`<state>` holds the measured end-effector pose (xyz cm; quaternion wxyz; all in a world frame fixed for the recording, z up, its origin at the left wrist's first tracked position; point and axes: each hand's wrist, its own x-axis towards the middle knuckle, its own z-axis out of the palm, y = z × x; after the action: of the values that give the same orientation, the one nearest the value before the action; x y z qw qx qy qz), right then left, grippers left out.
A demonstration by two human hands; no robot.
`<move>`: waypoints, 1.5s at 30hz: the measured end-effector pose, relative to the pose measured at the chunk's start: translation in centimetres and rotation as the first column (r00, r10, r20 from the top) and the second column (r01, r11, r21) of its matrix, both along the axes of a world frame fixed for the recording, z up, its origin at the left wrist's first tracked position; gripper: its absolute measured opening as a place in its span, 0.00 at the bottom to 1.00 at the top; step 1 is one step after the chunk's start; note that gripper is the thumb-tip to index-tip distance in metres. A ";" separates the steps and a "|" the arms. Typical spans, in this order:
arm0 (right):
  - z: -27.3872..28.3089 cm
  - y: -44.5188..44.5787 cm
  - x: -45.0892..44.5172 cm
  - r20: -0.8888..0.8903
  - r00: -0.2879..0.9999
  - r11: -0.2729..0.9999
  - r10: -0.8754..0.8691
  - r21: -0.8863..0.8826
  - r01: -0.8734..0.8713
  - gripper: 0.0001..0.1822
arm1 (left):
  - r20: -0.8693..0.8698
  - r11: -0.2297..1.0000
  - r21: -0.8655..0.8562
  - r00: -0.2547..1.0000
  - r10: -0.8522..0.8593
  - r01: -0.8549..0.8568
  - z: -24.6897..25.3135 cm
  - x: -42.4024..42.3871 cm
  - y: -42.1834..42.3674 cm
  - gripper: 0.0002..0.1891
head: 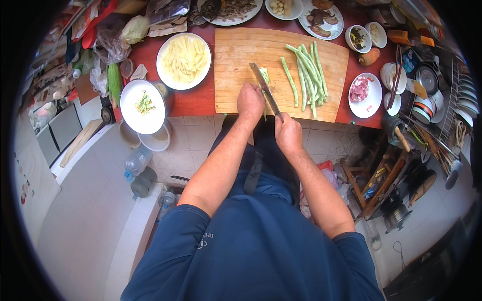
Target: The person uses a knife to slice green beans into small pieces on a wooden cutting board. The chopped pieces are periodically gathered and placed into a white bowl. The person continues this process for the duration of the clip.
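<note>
My right hand (289, 131) grips the handle of a kitchen knife (266, 89), whose blade points up and left over the wooden cutting board (241, 49). Left of the blade, my left hand (250, 101) is curled on a green bean (264, 113), whose end sticks out over the board's near edge. Cut green pieces (265, 74) lie against the far side of the blade. Whole green beans (310, 77) lie in a loose bunch on the right part of the board, with one lying apart on their left.
Left of the board stand a bowl of cut potato strips (184, 60) and a white plate (131, 120) with green slivers. A plate of raw meat (371, 109) is on the right. Several filled dishes line the far side, including a plate of sliced meat (335, 30).
</note>
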<state>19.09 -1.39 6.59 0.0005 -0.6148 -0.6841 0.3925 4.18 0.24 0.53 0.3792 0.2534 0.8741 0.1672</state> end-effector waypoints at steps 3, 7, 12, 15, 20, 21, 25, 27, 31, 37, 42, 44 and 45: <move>0.0 0.0 -0.6 0.012 1.000 1.000 -0.021 -0.015 0.021 0.08 | -0.002 1.000 0.014 1.000 0.006 -0.006 -0.1 0.0 -0.1 0.08; 0.0 0.7 -1.7 0.039 0.999 0.997 -0.033 -0.070 0.036 0.08 | -0.006 1.000 0.019 1.000 0.004 -0.004 -0.1 0.1 -0.1 0.08; -1.0 2.3 -2.9 0.027 1.000 0.998 -0.001 -0.062 0.003 0.08 | -0.014 1.000 0.026 1.000 -0.009 0.010 0.0 0.1 -0.1 0.08; -1.1 2.3 -2.8 -0.014 1.000 0.999 -0.027 -0.023 0.027 0.08 | -0.028 1.000 0.021 0.999 -0.017 0.018 0.1 0.0 -0.1 0.08; -0.5 2.8 -1.6 -0.068 0.995 0.992 -0.079 0.093 0.086 0.08 | -0.032 0.998 0.056 0.999 -0.021 0.023 0.2 -0.1 0.3 0.07; -0.4 3.0 -1.4 -0.082 0.993 0.990 -0.080 0.113 0.089 0.08 | -0.020 0.998 0.059 1.000 -0.014 0.015 0.1 -0.2 0.4 0.08; 0.4 2.8 -0.6 -0.101 0.989 0.990 -0.109 0.078 0.117 0.08 | -0.043 0.993 0.107 0.998 -0.039 0.043 0.3 0.0 -0.3 0.08; 0.7 2.4 -0.3 -0.097 0.990 0.991 -0.105 0.068 0.112 0.08 | -0.022 0.992 0.119 0.999 -0.038 0.040 0.3 0.3 -1.3 0.09; 1.0 1.8 0.1 -0.095 0.991 0.994 -0.094 0.040 0.098 0.08 | -0.104 0.992 0.085 0.991 -0.082 0.091 -0.1 0.9 -2.8 0.11; 0.2 0.4 1.2 -0.056 0.998 0.998 -0.038 0.041 0.040 0.08 | -0.128 0.991 -0.005 0.983 -0.130 0.130 0.7 1.0 -2.2 0.13; -0.3 0.0 1.4 -0.067 0.998 0.999 0.004 0.054 0.000 0.07 | -0.095 0.998 -0.037 0.994 -0.058 0.055 0.8 0.3 -1.9 0.13; -0.5 0.1 1.2 -0.076 0.997 0.999 0.001 0.052 0.003 0.07 | -0.085 0.998 0.008 0.994 -0.063 0.064 0.9 0.2 -1.6 0.12; -0.6 0.1 1.2 -0.089 0.996 0.998 -0.002 0.056 0.007 0.07 | -0.079 0.997 0.030 0.995 -0.065 0.067 0.8 0.3 -1.5 0.11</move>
<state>20.26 -1.25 5.99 0.0493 -0.5978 -0.6929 0.4001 4.48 -1.27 1.33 0.3459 0.2947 0.8765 0.1589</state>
